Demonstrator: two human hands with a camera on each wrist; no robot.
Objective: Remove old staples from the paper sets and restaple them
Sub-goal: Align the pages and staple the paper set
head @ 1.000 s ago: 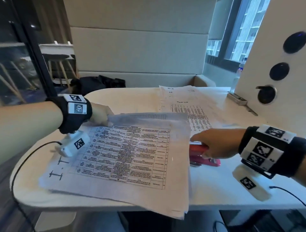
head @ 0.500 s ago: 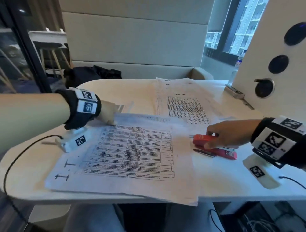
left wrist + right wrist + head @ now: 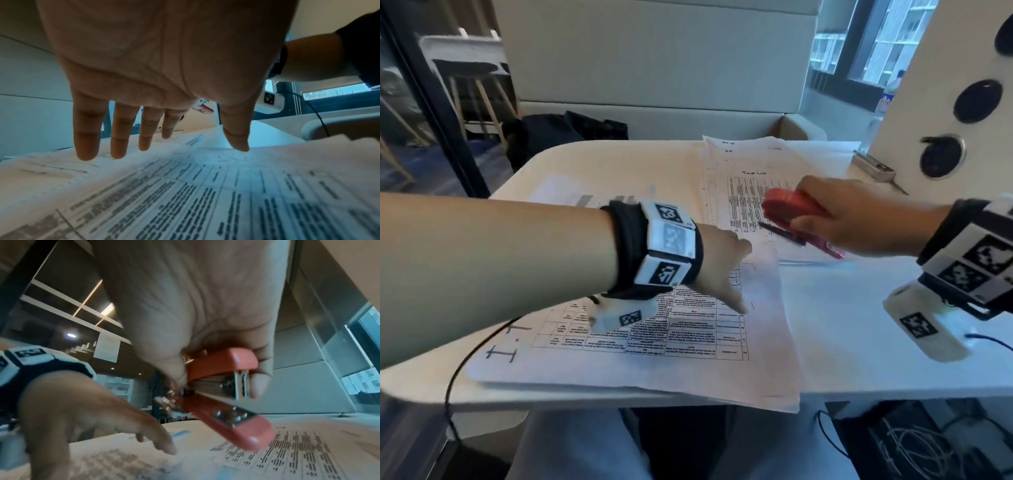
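Our right hand [image 3: 859,219] grips the red stapler [image 3: 796,214] in the air, above the far paper set [image 3: 743,164]. Our left hand [image 3: 722,270], fingers spread, hovers over the near paper set [image 3: 654,329]. We should press it flat on the surface [image 3: 859,329] and square its corner before stapling.

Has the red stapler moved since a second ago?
Yes. The stapler was lying on the table beside the near paper set; now the right hand holds it up over the far paper set.

stapler [image 3: 796,209]: red | paper set [image 3: 654,329]: white, black printed table | wrist bands [image 3: 671,246]: black-white square codes | table [image 3: 859,325]: white
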